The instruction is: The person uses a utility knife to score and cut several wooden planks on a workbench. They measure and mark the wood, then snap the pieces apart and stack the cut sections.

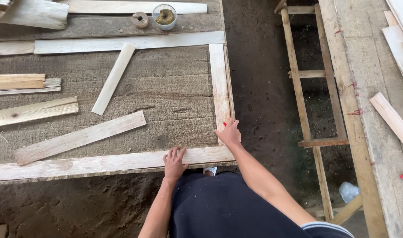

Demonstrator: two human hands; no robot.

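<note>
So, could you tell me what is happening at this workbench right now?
A person is leaning over a rough wooden board edged with pale wooden strips. The left hand lies flat on the near strip, and the right hand presses on the side strip where the two meet at the corner, with something small and red at its fingers. Loose wood offcuts lie on the board, and a small glass jar stands at the far edge. A wooden ladder frame lies on the dirt floor to the right.

Bench (pixel 166 88): loose slats (pixel 80 137) left, glass jar (pixel 165 16) at far edge, ladder frame (pixel 311 105) on ground right.
</note>
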